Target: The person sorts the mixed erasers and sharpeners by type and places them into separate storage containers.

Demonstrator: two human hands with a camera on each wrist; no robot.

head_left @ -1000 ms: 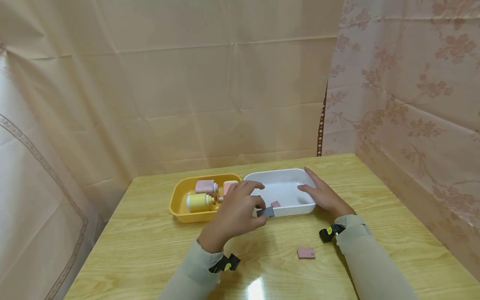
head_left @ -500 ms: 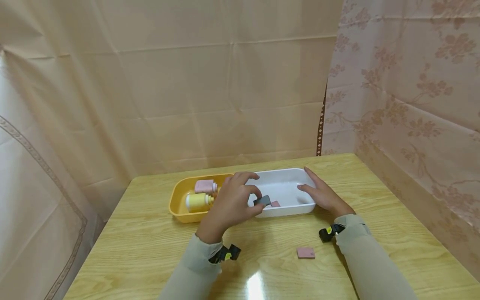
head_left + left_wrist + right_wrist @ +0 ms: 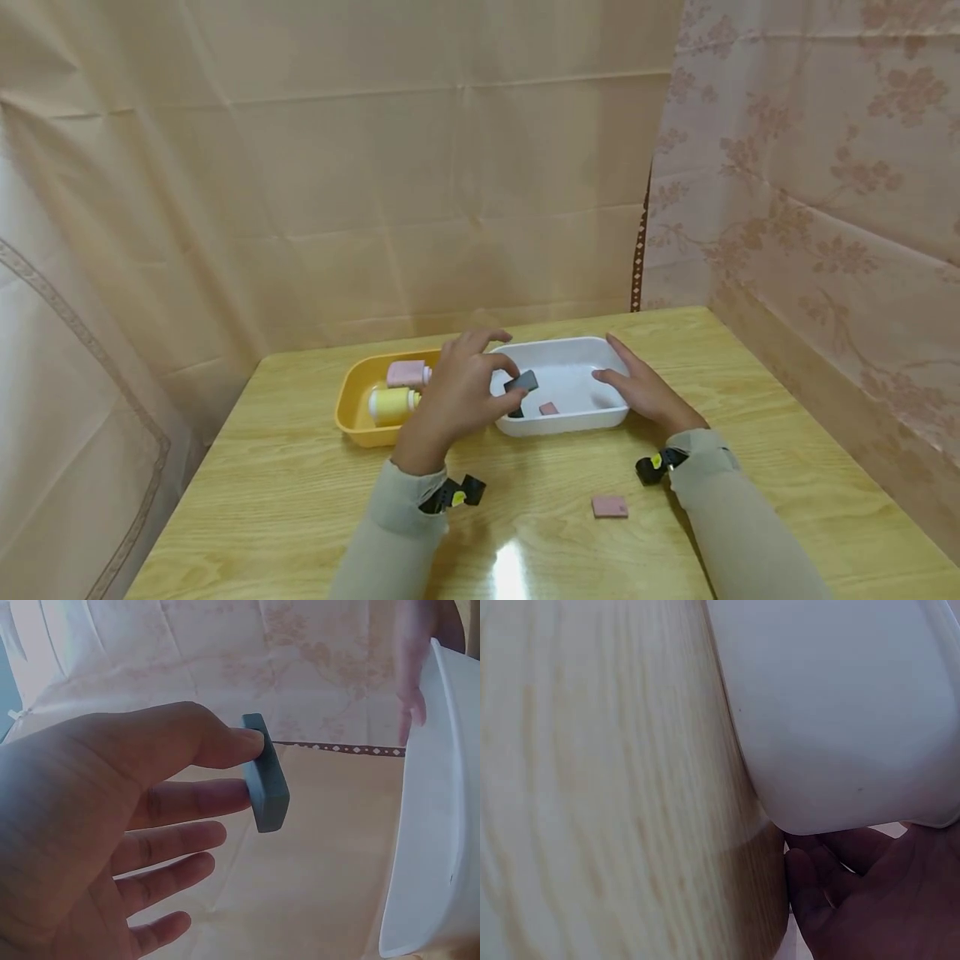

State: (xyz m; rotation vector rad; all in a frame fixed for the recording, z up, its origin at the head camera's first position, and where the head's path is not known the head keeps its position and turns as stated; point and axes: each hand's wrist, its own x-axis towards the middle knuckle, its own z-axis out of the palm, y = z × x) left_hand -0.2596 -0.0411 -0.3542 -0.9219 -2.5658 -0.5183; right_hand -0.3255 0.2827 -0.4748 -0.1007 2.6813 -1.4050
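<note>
Between thumb and index finger, my left hand [image 3: 459,392] pinches a dark grey-green rectangular block [image 3: 268,780]. It holds the block over the left part of a white tray [image 3: 570,424], the other fingers spread apart. Inside that tray lie a small pink block [image 3: 549,408] and, partly hidden by the left hand, a dark piece [image 3: 517,412]. My right hand [image 3: 651,390] grips the tray's right end, thumb over the rim and fingers along the outer wall. In the right wrist view the fingers [image 3: 810,881] show behind the tray's wall.
Left of the white tray stands a yellow tray [image 3: 347,423], partly covered by the left hand. It holds a pink bottle [image 3: 406,373] and a yellow bottle [image 3: 392,406], lying down. A flat pink block [image 3: 610,507] lies on the wooden table [image 3: 277,500] nearer the front.
My left hand has carried the grey-green block from the white tray's front edge up and back, over the tray's inside. The right hand has stayed at the tray's end.
</note>
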